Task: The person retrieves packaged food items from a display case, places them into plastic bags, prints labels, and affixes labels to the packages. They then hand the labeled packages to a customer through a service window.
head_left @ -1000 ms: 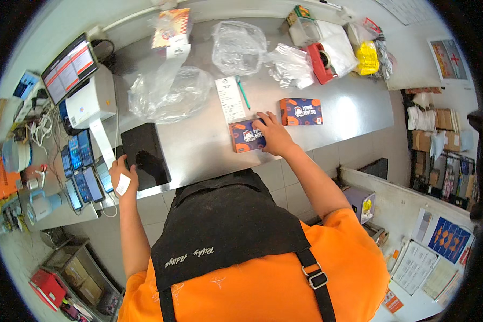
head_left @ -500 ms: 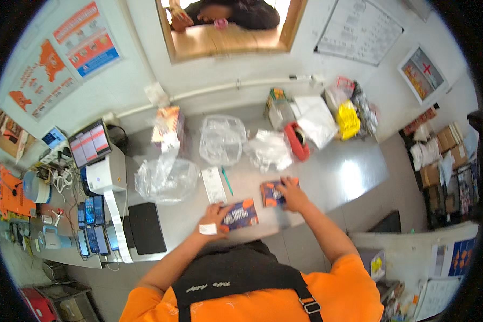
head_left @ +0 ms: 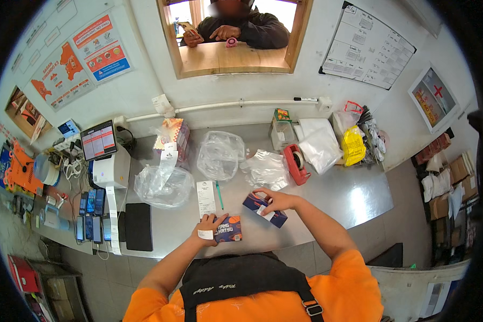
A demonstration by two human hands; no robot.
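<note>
On the steel counter my left hand (head_left: 208, 227) grips the left end of a flat dark blue and orange printed box (head_left: 231, 229), fingers over its top. A white sticker (head_left: 205, 234) sits on the back of that hand. To the right, my right hand (head_left: 273, 201) holds a second dark blue box (head_left: 277, 219) between thumb and fingers, turned at a slant, a white label showing on its side. Beyond the left hand lie a long paper receipt (head_left: 205, 198) and a green pen (head_left: 219, 195). Behind them are knotted clear plastic bags (head_left: 220, 155).
A red tape dispenser (head_left: 297, 165) and stacked plastic bags (head_left: 319, 147) stand at the back right. Leftward are a black tablet (head_left: 138, 227), several phones (head_left: 94, 214), a receipt printer (head_left: 110, 170) and a screen (head_left: 99, 140). A person sits behind the window (head_left: 236, 67), holding a phone.
The view has tilted upward. My right hand has turned its box to a slant, so the labelled side shows. The left hand stays on its box, with little movement on the counter.
</note>
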